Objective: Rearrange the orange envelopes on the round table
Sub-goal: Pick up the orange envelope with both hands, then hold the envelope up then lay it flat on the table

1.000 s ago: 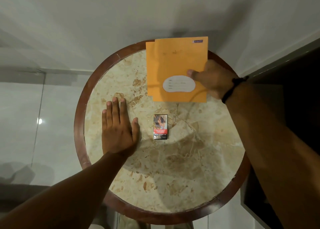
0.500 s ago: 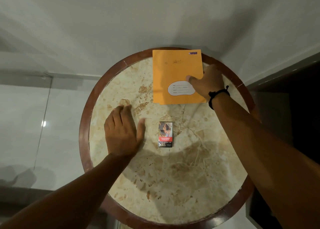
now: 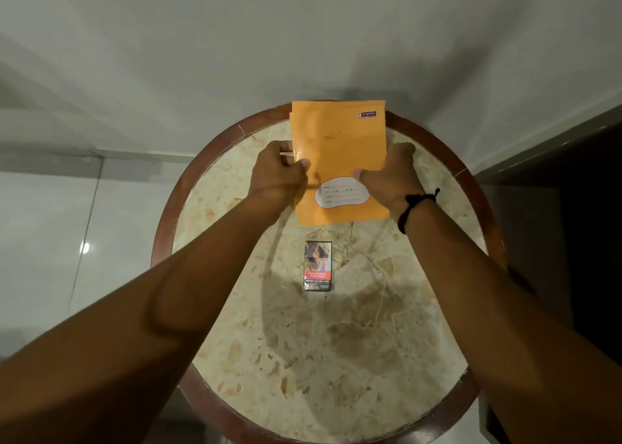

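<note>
A stack of orange envelopes (image 3: 338,147) with a white oval label sits at the far side of the round marble table (image 3: 336,359), its top edge reaching over the wooden rim. My left hand (image 3: 277,171) grips the stack's left edge, thumb on top. My right hand (image 3: 392,174), with a black wrist cord, grips the right edge with its thumb near the label. A second envelope's edge peeks out at the upper left of the stack.
A small cigarette pack (image 3: 317,266) lies flat near the table's middle, just below the envelopes. A white wall stands behind the table. A dark cabinet (image 3: 572,241) sits close on the right, and a glossy tiled floor lies to the left.
My left hand left the tabletop and took hold of the envelopes' left edge. The envelopes have come together into one aligned stack. The right hand stayed on the right edge.
</note>
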